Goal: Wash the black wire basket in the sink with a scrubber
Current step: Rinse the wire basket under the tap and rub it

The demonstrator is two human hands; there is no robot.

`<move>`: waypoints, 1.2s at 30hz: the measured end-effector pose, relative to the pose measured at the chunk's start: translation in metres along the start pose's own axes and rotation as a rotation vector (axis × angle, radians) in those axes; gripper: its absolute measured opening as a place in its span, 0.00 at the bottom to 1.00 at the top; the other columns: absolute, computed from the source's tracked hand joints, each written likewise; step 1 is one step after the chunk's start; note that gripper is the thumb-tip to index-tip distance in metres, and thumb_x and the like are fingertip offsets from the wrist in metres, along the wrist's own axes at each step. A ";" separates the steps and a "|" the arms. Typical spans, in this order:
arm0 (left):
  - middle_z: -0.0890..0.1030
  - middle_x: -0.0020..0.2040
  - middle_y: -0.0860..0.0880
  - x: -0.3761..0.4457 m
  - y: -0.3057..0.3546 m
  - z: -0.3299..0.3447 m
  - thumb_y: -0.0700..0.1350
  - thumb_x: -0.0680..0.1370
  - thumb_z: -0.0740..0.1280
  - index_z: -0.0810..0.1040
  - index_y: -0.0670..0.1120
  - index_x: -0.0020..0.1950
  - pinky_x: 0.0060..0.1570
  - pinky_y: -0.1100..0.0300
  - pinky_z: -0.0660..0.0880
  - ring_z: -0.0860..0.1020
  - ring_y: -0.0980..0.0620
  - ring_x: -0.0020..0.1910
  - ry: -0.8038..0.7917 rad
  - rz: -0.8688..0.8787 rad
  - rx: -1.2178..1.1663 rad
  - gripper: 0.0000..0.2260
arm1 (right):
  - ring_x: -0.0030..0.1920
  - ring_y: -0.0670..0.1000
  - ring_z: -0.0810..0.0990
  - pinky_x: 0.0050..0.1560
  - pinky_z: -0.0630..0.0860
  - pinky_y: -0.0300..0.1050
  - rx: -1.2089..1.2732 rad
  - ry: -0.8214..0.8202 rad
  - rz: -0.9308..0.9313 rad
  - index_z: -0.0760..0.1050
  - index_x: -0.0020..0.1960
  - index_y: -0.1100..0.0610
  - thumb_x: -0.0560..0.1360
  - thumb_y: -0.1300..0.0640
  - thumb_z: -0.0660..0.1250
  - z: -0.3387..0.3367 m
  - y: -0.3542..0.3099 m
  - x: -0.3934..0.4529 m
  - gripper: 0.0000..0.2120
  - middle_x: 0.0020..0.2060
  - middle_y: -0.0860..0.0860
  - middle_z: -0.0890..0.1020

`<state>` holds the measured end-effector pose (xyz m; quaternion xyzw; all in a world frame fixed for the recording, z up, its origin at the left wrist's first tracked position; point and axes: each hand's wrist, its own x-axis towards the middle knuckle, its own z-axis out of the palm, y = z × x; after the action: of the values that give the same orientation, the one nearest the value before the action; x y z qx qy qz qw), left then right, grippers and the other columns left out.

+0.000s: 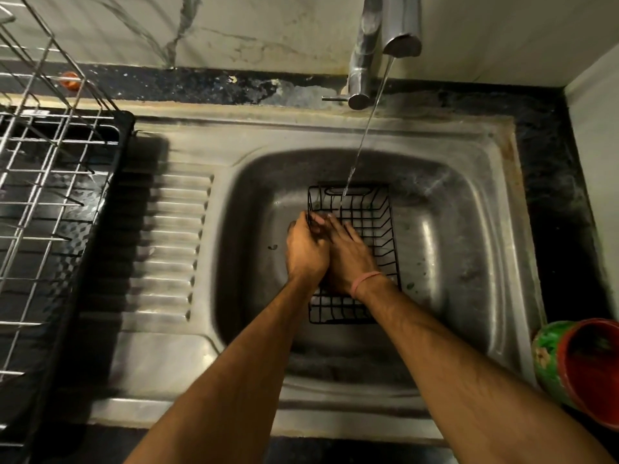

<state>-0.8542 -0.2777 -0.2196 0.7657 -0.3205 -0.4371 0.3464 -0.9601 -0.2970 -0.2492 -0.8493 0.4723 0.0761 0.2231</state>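
Observation:
A black wire basket (371, 216) lies in the steel sink (445, 249), under a thin stream of water from the tap (400, 28). My left hand (306, 251) grips the basket's left rim, fingers curled over the wire. Just beside it, my right hand (350, 254) lies inside the basket with fingers stretched forward onto the wires; a pink band circles its wrist. No scrubber shows; whatever lies under my right palm is hidden.
A steel dish rack on a black tray (57, 182) stands on the left, next to the ribbed drainboard (167, 249). A red and green bowl (582, 366) sits at the sink's right front corner. A wall closes the right side.

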 end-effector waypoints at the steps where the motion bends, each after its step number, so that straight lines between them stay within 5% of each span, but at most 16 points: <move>1: 0.81 0.59 0.51 -0.003 -0.001 0.002 0.29 0.75 0.63 0.77 0.56 0.60 0.65 0.47 0.81 0.81 0.53 0.59 0.030 -0.008 -0.004 0.24 | 0.85 0.54 0.37 0.85 0.41 0.56 -0.035 0.032 0.089 0.37 0.86 0.55 0.83 0.44 0.64 0.005 0.003 -0.001 0.46 0.85 0.53 0.38; 4: 0.80 0.57 0.49 -0.015 -0.004 0.012 0.28 0.72 0.64 0.75 0.56 0.56 0.59 0.45 0.82 0.80 0.52 0.54 0.137 -0.041 -0.035 0.24 | 0.84 0.58 0.37 0.84 0.41 0.58 -0.070 0.083 0.265 0.36 0.85 0.62 0.86 0.45 0.57 0.012 0.007 0.004 0.41 0.84 0.60 0.37; 8: 0.80 0.59 0.50 -0.022 -0.006 0.015 0.29 0.74 0.64 0.76 0.55 0.57 0.61 0.46 0.82 0.80 0.52 0.55 0.198 -0.065 -0.081 0.22 | 0.85 0.54 0.37 0.85 0.43 0.57 -0.146 -0.014 -0.080 0.39 0.86 0.57 0.86 0.45 0.54 0.005 0.018 0.002 0.37 0.85 0.55 0.39; 12: 0.76 0.62 0.49 -0.028 0.000 0.012 0.27 0.74 0.64 0.76 0.52 0.60 0.59 0.58 0.75 0.76 0.54 0.56 0.229 -0.082 -0.048 0.23 | 0.85 0.57 0.39 0.85 0.45 0.58 -0.086 0.079 0.199 0.39 0.85 0.60 0.88 0.48 0.49 0.002 0.018 0.002 0.33 0.85 0.58 0.41; 16: 0.78 0.61 0.48 -0.030 -0.002 0.011 0.28 0.74 0.64 0.76 0.50 0.59 0.63 0.51 0.79 0.78 0.54 0.55 0.245 -0.080 -0.073 0.21 | 0.85 0.53 0.39 0.85 0.43 0.56 -0.142 0.005 -0.150 0.42 0.86 0.55 0.86 0.48 0.55 0.005 0.013 0.002 0.35 0.85 0.54 0.41; 20: 0.77 0.61 0.48 -0.031 -0.001 0.010 0.28 0.75 0.65 0.75 0.51 0.59 0.59 0.55 0.78 0.77 0.54 0.54 0.267 -0.094 -0.059 0.20 | 0.85 0.56 0.38 0.85 0.41 0.57 -0.020 0.067 0.264 0.39 0.85 0.60 0.88 0.48 0.49 0.004 0.005 0.005 0.32 0.84 0.58 0.39; 24: 0.77 0.62 0.48 -0.034 -0.006 0.011 0.29 0.75 0.65 0.74 0.54 0.60 0.64 0.46 0.80 0.78 0.51 0.57 0.312 -0.155 -0.121 0.23 | 0.85 0.54 0.38 0.85 0.42 0.57 -0.160 0.041 -0.043 0.38 0.86 0.58 0.87 0.45 0.49 0.007 0.016 0.001 0.35 0.85 0.55 0.40; 29: 0.65 0.77 0.42 -0.026 0.001 0.011 0.34 0.77 0.74 0.63 0.51 0.76 0.74 0.44 0.73 0.70 0.41 0.73 0.244 -0.292 -0.051 0.33 | 0.84 0.56 0.35 0.84 0.38 0.55 -0.065 0.032 0.238 0.35 0.84 0.61 0.86 0.38 0.44 0.002 0.016 0.009 0.38 0.84 0.57 0.36; 33: 0.67 0.76 0.44 -0.025 -0.006 0.009 0.30 0.75 0.72 0.65 0.52 0.75 0.74 0.44 0.75 0.71 0.43 0.73 0.183 -0.243 -0.046 0.33 | 0.85 0.54 0.38 0.85 0.41 0.55 -0.139 0.011 -0.026 0.38 0.85 0.58 0.88 0.45 0.46 -0.001 0.022 0.002 0.33 0.85 0.55 0.38; 36: 0.70 0.73 0.45 -0.025 -0.007 0.012 0.28 0.74 0.70 0.67 0.50 0.73 0.73 0.44 0.75 0.72 0.44 0.72 0.225 -0.195 -0.024 0.32 | 0.85 0.55 0.40 0.85 0.42 0.54 -0.060 0.085 0.169 0.40 0.85 0.59 0.88 0.46 0.47 -0.004 0.025 0.004 0.33 0.85 0.56 0.41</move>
<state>-0.8738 -0.2566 -0.2189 0.8331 -0.1984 -0.3838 0.3454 -0.9789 -0.3129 -0.2546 -0.8153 0.5488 0.0725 0.1700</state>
